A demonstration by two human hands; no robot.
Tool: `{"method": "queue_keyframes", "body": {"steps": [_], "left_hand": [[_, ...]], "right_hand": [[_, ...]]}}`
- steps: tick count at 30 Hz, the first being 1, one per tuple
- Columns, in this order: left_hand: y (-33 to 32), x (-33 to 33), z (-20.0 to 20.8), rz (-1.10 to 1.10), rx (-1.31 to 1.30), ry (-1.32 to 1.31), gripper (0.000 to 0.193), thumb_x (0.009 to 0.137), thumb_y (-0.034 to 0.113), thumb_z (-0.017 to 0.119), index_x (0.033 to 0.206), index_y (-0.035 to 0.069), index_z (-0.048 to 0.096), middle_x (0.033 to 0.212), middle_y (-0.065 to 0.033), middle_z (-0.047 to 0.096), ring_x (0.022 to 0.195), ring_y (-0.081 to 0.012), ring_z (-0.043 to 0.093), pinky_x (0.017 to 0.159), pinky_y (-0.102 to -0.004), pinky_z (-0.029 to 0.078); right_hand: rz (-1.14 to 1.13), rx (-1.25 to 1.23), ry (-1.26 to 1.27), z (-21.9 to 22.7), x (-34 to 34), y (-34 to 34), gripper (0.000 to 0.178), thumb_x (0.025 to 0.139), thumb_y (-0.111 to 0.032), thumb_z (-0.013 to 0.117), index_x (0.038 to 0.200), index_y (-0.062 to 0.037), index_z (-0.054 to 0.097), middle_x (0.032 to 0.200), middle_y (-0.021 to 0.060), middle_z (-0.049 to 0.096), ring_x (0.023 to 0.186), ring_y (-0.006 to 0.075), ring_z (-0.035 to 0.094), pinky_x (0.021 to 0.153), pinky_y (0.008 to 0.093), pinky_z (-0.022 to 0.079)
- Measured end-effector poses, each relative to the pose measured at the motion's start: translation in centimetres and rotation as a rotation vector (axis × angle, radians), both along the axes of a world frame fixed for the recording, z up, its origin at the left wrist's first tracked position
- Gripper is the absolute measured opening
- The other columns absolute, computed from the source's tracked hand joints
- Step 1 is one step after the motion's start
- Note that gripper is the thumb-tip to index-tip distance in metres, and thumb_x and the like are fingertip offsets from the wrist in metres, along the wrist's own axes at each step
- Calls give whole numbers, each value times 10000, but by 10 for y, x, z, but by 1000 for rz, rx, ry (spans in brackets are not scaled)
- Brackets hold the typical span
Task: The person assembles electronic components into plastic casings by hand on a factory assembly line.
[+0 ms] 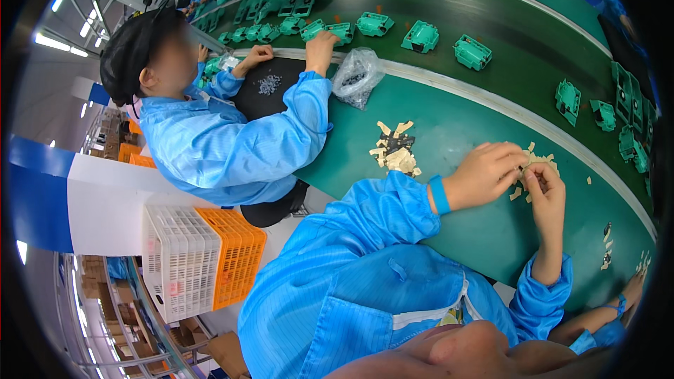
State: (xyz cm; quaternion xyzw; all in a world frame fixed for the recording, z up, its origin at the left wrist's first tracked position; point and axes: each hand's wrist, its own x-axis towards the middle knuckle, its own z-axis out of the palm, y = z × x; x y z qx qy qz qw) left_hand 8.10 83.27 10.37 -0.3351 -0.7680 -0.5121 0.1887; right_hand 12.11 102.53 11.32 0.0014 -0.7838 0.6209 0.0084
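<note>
Over the green tabletop (463, 228), my left hand (484, 174) and my right hand (547, 193) come together with bent fingers. Both pinch at one spot, where something small and dark seems to sit between the fingertips; its kind is hidden. Just behind and beneath them lies a loose heap of small cream-coloured pieces (551, 158). Left of my left hand is a second pile of cream pieces (401, 161), mixed with black parts (397, 142). A blue band circles my left wrist.
Beyond the table's rail, a dark green conveyor (519, 24) carries several green housings (472, 52). A co-worker (225, 126) sits at left, near a clear bag (358, 78) of small parts. Crates (181, 261) stand lower left; another person's hand (635, 286) is at right.
</note>
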Motion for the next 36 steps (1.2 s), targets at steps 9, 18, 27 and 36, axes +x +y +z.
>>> {"method": "queue_keyframes", "body": {"steps": [9, 18, 27, 36], "left_hand": [[-5, 2, 5, -55, -46, -95, 170, 880, 81, 682, 1048, 58, 677, 949, -87, 665, 862, -259, 646, 744, -373, 509], [-4, 0, 11, -326, 181, -628, 279, 884, 94, 746, 1130, 0, 654, 1033, -80, 668, 931, -151, 638, 824, -292, 534], [-5, -2, 12, -276, -4, -594, 151, 911, 113, 722, 1006, -2, 693, 914, -23, 623, 799, -102, 548, 738, -242, 473], [8, 5, 6, -310, 384, -849, 160, 1016, 146, 601, 1036, -4, 652, 925, -6, 653, 792, -65, 564, 719, -223, 480]], "right_hand": [[-18, -47, 76, 5, 2, -15, 99, 977, -78, 618, 1028, 6, 623, 876, 26, 647, 803, 101, 605, 754, 236, 487], [80, -342, -114, 10, -5, -4, 85, 957, -98, 657, 982, -20, 630, 894, 31, 654, 776, 99, 600, 721, 247, 509], [94, -101, -11, 11, 5, 0, 100, 905, -72, 710, 960, -26, 641, 896, 8, 658, 774, 67, 604, 681, 229, 484], [148, -350, -172, 12, 8, -5, 160, 923, -89, 709, 1038, -19, 622, 923, 14, 665, 845, 86, 631, 768, 239, 507]]}}
